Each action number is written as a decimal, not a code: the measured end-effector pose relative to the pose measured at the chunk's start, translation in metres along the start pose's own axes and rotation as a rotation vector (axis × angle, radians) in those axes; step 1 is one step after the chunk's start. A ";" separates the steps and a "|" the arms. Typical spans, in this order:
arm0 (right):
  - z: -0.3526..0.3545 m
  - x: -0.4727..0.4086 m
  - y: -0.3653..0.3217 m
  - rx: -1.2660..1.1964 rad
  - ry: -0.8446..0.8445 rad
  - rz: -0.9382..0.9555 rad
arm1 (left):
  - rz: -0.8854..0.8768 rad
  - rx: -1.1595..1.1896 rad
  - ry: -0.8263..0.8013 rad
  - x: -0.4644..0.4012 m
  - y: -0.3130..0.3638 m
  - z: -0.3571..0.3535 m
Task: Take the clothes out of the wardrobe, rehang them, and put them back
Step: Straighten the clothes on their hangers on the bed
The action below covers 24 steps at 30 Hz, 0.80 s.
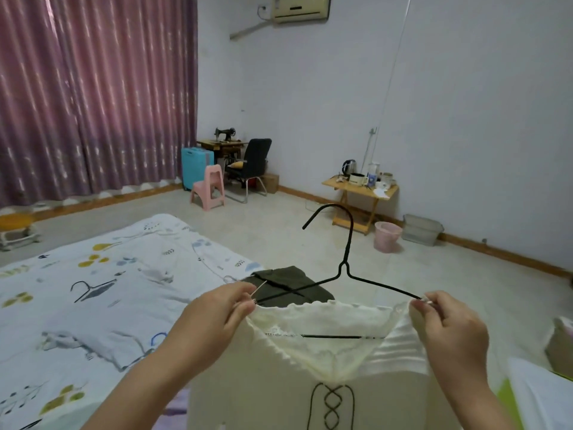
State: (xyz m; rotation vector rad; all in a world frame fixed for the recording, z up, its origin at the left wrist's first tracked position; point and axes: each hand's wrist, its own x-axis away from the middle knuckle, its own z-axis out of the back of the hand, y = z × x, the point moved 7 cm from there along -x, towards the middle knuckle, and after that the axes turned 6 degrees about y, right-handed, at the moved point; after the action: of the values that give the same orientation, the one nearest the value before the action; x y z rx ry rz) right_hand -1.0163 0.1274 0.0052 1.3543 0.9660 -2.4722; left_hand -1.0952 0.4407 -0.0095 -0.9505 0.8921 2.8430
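Note:
I hold a cream sleeveless top (313, 386) with a lace neckline and black lacing in front of me, above the edge of the bed. A black wire hanger (344, 268) sits inside it, its hook pointing up. My left hand (217, 318) pinches the top's thin left strap at the hanger's left end. My right hand (446, 327) pinches the right strap at the hanger's right end. A dark olive garment (288, 285) lies on the bed behind the top. A second black hanger (91, 290) lies on the bedsheet to the left.
The bed (93, 305) with a patterned white sheet fills the left. Beyond it, open floor leads to a pink stool (209, 187), a black chair (251, 166), a blue suitcase (195, 167), a small wooden table (361, 193), a pink bin (387, 235) and purple curtains (93, 94).

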 end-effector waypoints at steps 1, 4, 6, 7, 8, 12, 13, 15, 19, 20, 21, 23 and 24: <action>-0.009 -0.011 0.002 0.002 0.012 0.007 | -0.012 -0.024 -0.028 -0.013 -0.010 -0.006; -0.037 -0.040 0.012 -0.016 0.020 0.017 | -0.008 -0.087 -0.128 -0.048 -0.036 -0.024; -0.057 -0.059 0.019 -0.037 0.014 0.021 | -0.025 -0.103 -0.136 -0.071 -0.044 -0.036; -0.069 -0.068 0.024 -0.044 0.004 0.016 | -0.019 -0.109 -0.126 -0.082 -0.048 -0.042; -0.081 -0.078 0.029 -0.052 -0.005 0.005 | -0.013 -0.102 -0.114 -0.093 -0.049 -0.047; -0.135 -0.117 0.059 -0.125 -0.088 -0.008 | 0.024 -0.112 -0.009 -0.137 -0.055 -0.072; -0.151 -0.127 0.069 -0.144 -0.114 0.002 | 0.032 -0.123 0.022 -0.148 -0.056 -0.079; -0.182 -0.151 0.086 -0.174 -0.160 0.032 | 0.067 -0.150 0.075 -0.169 -0.056 -0.094; -0.238 -0.199 0.108 -0.240 -0.266 0.078 | 0.140 -0.226 0.172 -0.207 -0.057 -0.119; -0.251 -0.210 0.109 -0.258 -0.290 0.098 | 0.166 -0.246 0.194 -0.215 -0.057 -0.123; -0.264 -0.222 0.108 -0.275 -0.312 0.121 | 0.189 -0.261 0.221 -0.222 -0.059 -0.126; -0.290 -0.242 0.104 -0.295 -0.350 0.170 | 0.234 -0.294 0.268 -0.235 -0.063 -0.129; -0.303 -0.251 0.101 -0.302 -0.366 0.193 | 0.249 -0.311 0.297 -0.241 -0.064 -0.129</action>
State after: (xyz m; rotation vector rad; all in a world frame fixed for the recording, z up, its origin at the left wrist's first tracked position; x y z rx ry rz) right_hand -0.6171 0.1932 0.0447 0.8226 1.0124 -2.2113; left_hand -0.8158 0.4656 0.0070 -1.4185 0.6300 3.1723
